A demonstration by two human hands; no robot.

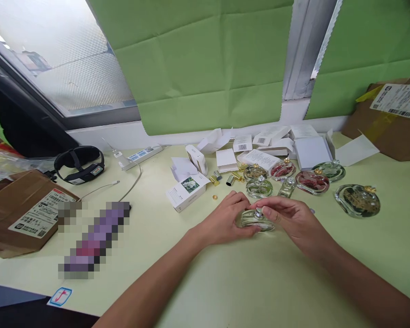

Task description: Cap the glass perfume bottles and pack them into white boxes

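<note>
Two hands meet over one small glass perfume bottle (256, 219) that lies on the pale yellow-green table (225, 282), close to the middle. The left hand (225, 219) curls around the bottle's side and holds it still. The right hand (290, 217) pinches the silver spray top (258, 211) between thumb and finger.

The bottle looks like clear, round, smooth glass. I think it is small but a bit heavy, and hard, not squashy. Smooth glass can slip, and it could crack if it dropped. The wide round body seems the best place to hold it, with the little top held only by the fingertips.

Just behind the hands lie more round bottles, some clear green (258, 187) and some with red inside (312, 181). Small gold caps (231, 179) sit beside them. White paper boxes (187, 191), many open, are piled near the window sill. A brown cardboard box (23, 212) sits at the far left and another (389, 118) at the far right. A black strap (79, 164) and a white power strip (141, 156) lie near the window. Green paper (205, 64) covers most of the window.
</note>
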